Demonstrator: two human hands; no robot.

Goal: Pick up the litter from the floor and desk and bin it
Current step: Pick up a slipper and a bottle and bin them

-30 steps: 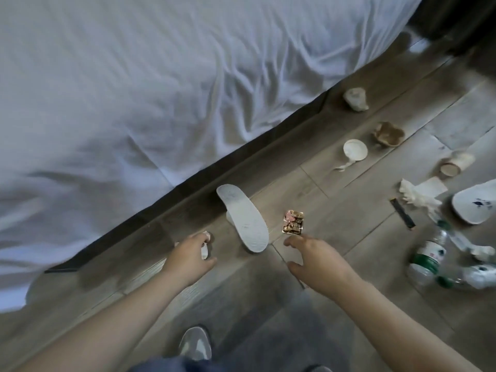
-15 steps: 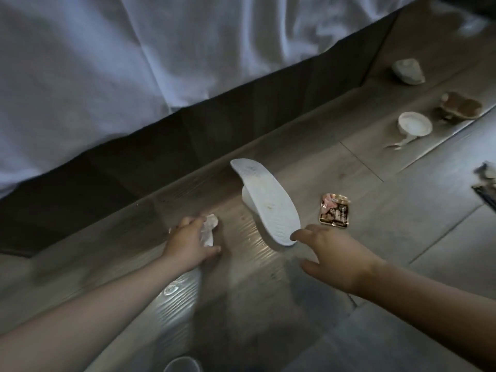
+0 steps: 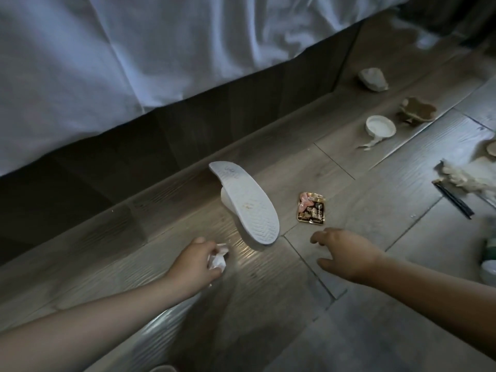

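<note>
My left hand (image 3: 194, 263) grips a crumpled white tissue (image 3: 218, 257) just above the wooden floor. My right hand (image 3: 346, 253) hovers open, fingers spread, a short way below a shiny black and gold snack wrapper (image 3: 311, 208) lying flat on the floor. More litter lies to the right: a white lid with a torn strip (image 3: 379, 127), a crushed brown paper cup (image 3: 414, 111), a grey crumpled wad (image 3: 373, 79), a crumpled tissue (image 3: 467, 177) and a black stick (image 3: 453, 198).
An upturned white slipper (image 3: 247, 205) lies between my hands. The bed with a white sheet (image 3: 161, 49) and its dark wooden base (image 3: 188, 130) runs along the left and top. A bottle (image 3: 489, 253) shows at the right edge.
My left hand has lifted the tissue slightly and pulled it back toward me. My right hand has stayed open near the wrapper. The view has dropped closer to the floor.
</note>
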